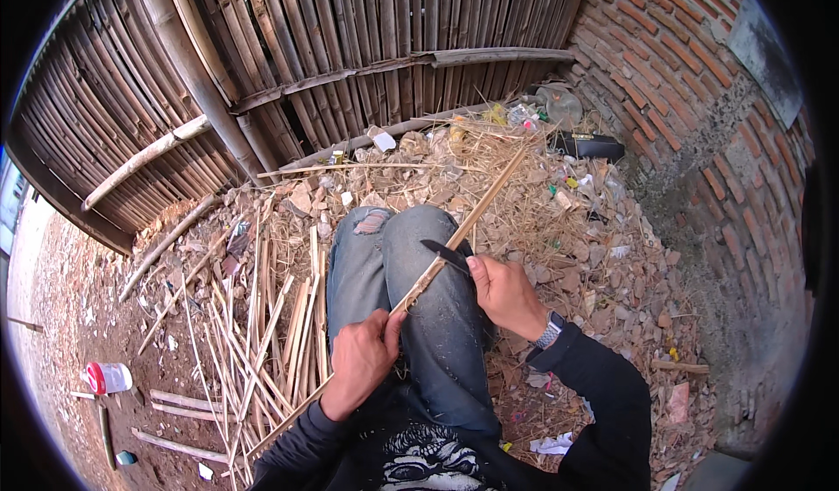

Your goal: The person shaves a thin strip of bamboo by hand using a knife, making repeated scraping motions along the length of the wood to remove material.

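A long, narrow bamboo strip [481, 210] slants across my jeans-covered knees, from the lower left up to the far right. My left hand [363, 357] is closed around its lower part. In my right hand [507, 296], which wears a watch on the wrist, is a dark-bladed knife [443, 252]. Its blade lies across the strip above my right knee, close to a rough, knobbly spot on the bamboo. The knife's handle is mostly hidden by my fingers.
Loose bamboo strips [253, 342] lie piled left of my legs. Farther left is a red-and-white plastic container [108, 377]. Rubble and litter [603, 299] cover the ground to the right. A bamboo fence [350, 37] stands ahead, a brick wall [673, 80] at the right.
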A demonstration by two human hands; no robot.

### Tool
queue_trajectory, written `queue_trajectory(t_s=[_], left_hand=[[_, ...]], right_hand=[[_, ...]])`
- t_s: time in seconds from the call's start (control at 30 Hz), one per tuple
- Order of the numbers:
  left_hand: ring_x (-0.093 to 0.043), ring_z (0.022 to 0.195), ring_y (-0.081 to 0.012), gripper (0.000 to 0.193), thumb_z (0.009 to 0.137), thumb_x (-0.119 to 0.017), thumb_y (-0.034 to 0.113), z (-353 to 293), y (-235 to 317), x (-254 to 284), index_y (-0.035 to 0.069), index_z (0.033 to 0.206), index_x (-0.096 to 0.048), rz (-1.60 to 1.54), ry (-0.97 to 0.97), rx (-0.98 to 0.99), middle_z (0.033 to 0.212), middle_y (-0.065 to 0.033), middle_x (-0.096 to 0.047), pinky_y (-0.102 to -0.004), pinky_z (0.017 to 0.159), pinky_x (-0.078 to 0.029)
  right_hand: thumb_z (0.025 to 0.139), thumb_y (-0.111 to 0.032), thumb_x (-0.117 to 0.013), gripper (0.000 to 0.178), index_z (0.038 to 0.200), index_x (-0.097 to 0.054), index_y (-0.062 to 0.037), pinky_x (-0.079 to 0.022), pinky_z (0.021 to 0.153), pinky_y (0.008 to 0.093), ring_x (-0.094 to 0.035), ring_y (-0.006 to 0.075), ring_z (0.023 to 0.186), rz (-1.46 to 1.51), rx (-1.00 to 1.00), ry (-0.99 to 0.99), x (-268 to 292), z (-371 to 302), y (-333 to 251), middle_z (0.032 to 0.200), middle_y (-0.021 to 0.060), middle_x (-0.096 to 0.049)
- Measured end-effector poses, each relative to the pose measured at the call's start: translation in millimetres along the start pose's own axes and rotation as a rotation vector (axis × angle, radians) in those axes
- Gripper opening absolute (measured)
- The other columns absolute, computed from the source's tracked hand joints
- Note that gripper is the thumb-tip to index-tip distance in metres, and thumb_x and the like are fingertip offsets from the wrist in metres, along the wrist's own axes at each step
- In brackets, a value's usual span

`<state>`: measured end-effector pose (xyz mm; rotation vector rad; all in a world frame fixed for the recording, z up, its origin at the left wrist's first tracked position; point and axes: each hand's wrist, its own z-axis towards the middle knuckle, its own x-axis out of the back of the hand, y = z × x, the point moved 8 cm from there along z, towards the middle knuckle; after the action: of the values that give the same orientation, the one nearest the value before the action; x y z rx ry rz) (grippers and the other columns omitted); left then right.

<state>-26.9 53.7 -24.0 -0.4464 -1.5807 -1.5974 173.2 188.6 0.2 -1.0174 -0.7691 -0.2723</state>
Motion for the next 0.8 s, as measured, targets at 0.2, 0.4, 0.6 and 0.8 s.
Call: queue_trajectory(t_s=[0.2,0.4,0.6,0.8], left_hand=[[-0.060,0.058,-0.0464,0.038,0.100,-0.066,0.029,1.7,9.8,-1.8,0.000,0.075,-0.062,0.020,-0.014,0.015,0.060,-0.0251,-0.057,-0.0514,0.052,-0.043],[-0.059,0.056,-0.0463,0.041,0.099,-0.067,0.030,3.6,17.0,-2.1,0.000,0.072,-0.060,-0.003,-0.005,0.000,0.059,-0.0239,-0.056,-0.0513,0.052,-0.043],[-0.059,0.057,-0.0456,0.040,0.098,-0.068,0.031,1.9,12.2,-3.6,0.001,0.072,-0.060,0.013,0.004,-0.029,0.059,-0.0227,-0.057,-0.0506,0.052,-0.044],[-0.063,0.061,-0.0430,0.027,0.095,-0.071,0.028,-2.2,20.2,0.9,0.005,0.080,-0.067,0.078,0.058,-0.060,0.067,-0.0192,-0.063,-0.0488,0.054,-0.047]], right_hand=[[0.107,-0.025,-0.050,0.034,0.084,-0.058,-0.0019,-0.044,0.054,0.0541,-0.061,0.0480,0.062,-0.040,0.056,-0.080,-16.8,-18.5,-16.3,0.062,0.0264,-0.057],[0.110,-0.029,-0.046,0.042,0.082,-0.059,0.0002,-0.044,0.052,0.0487,-0.059,0.0446,0.057,0.039,0.034,-0.095,-9.5,-17.3,-5.8,0.062,0.0246,-0.056],[0.107,-0.037,-0.054,0.048,0.080,-0.061,0.0019,-0.042,0.056,0.0376,-0.049,0.0198,0.053,0.345,-0.270,-0.072,16.1,-3.5,18.3,0.059,0.0121,-0.051],[0.094,-0.031,-0.075,0.032,0.086,-0.068,0.0000,-0.047,0.056,0.0440,-0.064,0.0401,0.063,0.224,-0.016,-0.135,0.3,1.6,-49.5,0.066,0.0199,-0.062]])
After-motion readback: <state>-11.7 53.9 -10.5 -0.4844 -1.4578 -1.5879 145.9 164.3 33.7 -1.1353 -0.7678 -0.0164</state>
